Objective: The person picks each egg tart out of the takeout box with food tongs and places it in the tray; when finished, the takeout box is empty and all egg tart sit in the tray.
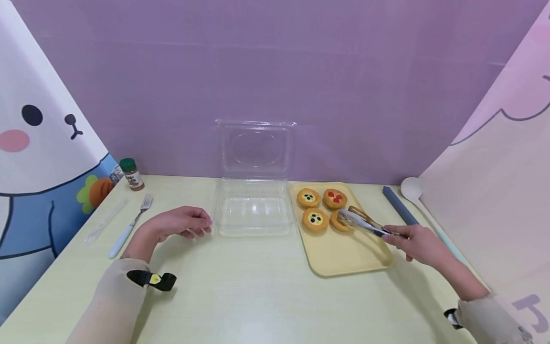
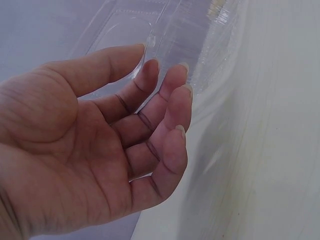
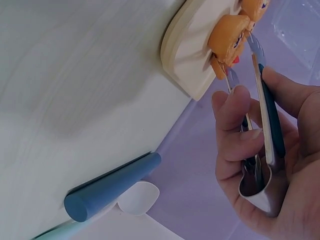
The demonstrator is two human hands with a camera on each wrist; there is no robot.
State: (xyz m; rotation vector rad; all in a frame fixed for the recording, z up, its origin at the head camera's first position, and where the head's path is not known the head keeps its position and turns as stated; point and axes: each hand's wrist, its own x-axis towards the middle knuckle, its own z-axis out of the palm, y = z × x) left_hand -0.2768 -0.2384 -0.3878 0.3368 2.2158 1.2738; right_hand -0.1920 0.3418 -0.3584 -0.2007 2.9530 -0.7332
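Note:
My right hand (image 1: 418,243) holds metal tongs (image 1: 364,223) with dark grips, pinching their arms between thumb and fingers. The tong tips are at a small tart (image 1: 337,223) at the front right of the group on the yellow tray (image 1: 343,260); they partly cover it in the head view. Beside it sit two tarts with dark berries (image 1: 315,220) and one tart with red topping (image 1: 335,198). My left hand (image 1: 182,222), fingers loosely curled and holding nothing, hovers left of a clear plastic container (image 1: 253,231) whose lid (image 1: 257,148) stands raised.
A blue-handled fork (image 1: 124,239), a clear plastic utensil (image 1: 105,222) and a green-capped jar (image 1: 132,174) are at the left. Right of the tray lie a dark blue rod (image 1: 399,205) and a white-headed spoon (image 1: 412,188). A purple backdrop (image 1: 343,95) rises behind the table.

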